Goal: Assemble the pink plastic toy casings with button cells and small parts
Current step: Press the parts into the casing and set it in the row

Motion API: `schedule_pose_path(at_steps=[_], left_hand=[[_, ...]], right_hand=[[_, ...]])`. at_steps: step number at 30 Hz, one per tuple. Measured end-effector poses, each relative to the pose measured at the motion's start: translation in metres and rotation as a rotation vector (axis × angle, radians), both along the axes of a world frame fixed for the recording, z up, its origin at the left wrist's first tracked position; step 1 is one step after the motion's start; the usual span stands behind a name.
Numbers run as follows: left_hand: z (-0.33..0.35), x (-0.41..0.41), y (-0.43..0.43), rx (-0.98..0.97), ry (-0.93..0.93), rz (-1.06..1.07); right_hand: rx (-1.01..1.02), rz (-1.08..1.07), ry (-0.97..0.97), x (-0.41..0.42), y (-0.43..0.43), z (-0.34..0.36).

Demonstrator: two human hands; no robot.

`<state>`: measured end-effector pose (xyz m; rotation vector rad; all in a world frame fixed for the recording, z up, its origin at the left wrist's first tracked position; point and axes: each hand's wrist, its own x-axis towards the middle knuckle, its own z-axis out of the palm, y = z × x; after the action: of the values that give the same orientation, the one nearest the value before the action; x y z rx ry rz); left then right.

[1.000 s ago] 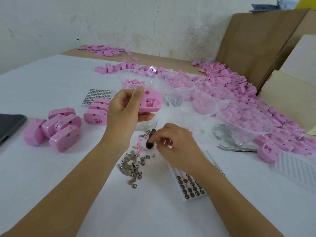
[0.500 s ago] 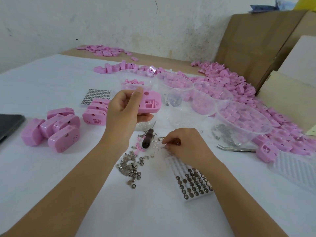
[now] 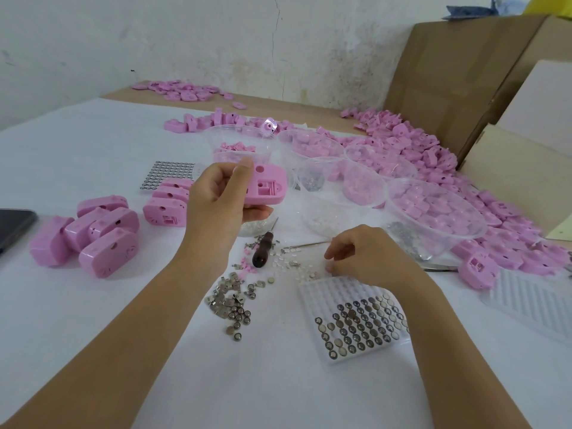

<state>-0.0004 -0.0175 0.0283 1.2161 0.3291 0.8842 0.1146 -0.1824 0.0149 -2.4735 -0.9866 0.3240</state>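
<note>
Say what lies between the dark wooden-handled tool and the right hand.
Head view: scattered small clear round parts and a thin metal pin lie between the dark wooden-handled tool and the right hand.

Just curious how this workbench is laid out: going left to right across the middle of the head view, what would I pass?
Dark device → pink casings → left hand holding a casing → dark-handled tool → right hand → white tray.

One wide-angle head-worn view, forward and down, close over the white table [image 3: 93,144]
</note>
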Motion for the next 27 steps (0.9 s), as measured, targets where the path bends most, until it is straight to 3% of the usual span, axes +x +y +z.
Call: schedule_pose_path(at_steps=[18, 27], left_hand=[[-0.0028, 0.0005, -0.0031, 0.015, 0.027, -0.041], [-0.0040, 0.0009, -0.0026, 0.019, 0.042, -0.044]], right_hand=[[-0.047, -0.015, -0.078, 0.0037, -0.0040, -0.0002], [0.013, 0.021, 0.053, -0.0016, -0.0018, 0.0009]])
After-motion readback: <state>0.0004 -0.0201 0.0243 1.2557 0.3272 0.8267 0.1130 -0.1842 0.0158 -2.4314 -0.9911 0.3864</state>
